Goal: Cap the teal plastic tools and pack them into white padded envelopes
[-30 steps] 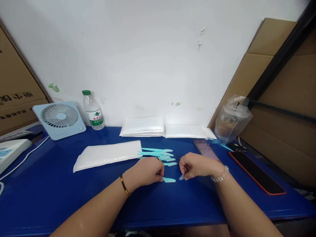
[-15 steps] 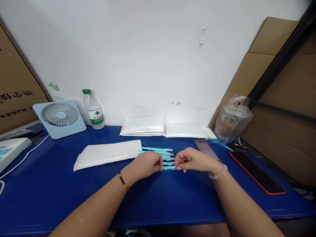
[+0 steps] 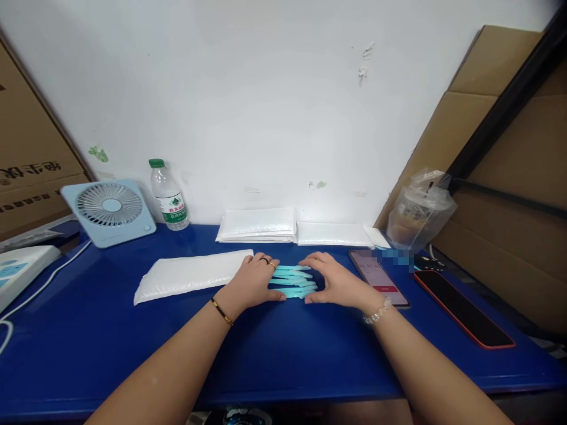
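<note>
Sticks (image 3: 293,283): turquoise, slim, with paler tips, several lying side by side in a loose bundle; they run left to right between the two hands, tips toward the right one.
Left hand (image 3: 253,282): at the bundle's left part, fingers along the far side and thumb along the near side, with the sticks in the gap between; whether it squeezes them, I cannot tell.
Left ends: hidden behind that hand.
Right hand (image 3: 339,282): curved in a wide C, thumb and fingers well apart, nothing pinched; the pale tips lie at the mouth of this curve, thumb just beside the nearest stick, contact unclear.
White packet (image 3: 190,276): flat on the blue table (image 3: 283,366), its right end just behind the left hand.
By the wall (image 3: 257,106): a stack of white packets (image 3: 257,225), with further packets (image 3: 334,234) just to its right.
Right side: a lit phone (image 3: 376,274) near the right hand, a dark phone (image 3: 463,310) with a red edge farther out, and a bagged cup (image 3: 416,215) behind.
Left side: a blue fan (image 3: 110,206) beside an upright bottle (image 3: 170,200).
</note>
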Action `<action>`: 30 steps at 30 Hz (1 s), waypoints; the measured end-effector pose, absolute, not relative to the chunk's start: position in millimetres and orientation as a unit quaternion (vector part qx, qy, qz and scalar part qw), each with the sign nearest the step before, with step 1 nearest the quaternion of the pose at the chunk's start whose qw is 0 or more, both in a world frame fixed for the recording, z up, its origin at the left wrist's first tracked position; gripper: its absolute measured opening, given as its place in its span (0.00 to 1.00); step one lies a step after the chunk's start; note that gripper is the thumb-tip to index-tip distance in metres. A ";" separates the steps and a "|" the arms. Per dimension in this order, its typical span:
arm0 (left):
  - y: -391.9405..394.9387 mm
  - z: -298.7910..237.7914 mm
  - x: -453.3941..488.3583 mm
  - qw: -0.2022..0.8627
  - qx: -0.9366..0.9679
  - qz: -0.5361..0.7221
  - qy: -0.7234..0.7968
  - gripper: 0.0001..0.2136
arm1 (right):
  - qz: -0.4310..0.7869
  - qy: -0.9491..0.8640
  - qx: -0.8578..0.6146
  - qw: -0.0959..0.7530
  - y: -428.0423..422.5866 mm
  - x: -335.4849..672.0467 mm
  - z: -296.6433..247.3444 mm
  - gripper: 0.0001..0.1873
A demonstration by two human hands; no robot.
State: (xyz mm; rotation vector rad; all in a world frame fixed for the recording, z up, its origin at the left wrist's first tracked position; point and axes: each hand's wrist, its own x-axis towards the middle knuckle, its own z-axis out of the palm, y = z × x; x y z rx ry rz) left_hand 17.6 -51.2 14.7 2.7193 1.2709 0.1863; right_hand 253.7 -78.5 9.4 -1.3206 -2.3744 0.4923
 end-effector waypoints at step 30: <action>-75.1 14.4 53.6 0.489 0.808 0.147 0.294 0.11 | 0.446 -0.755 -0.313 0.365 -93.4 235.5 40.9 0.38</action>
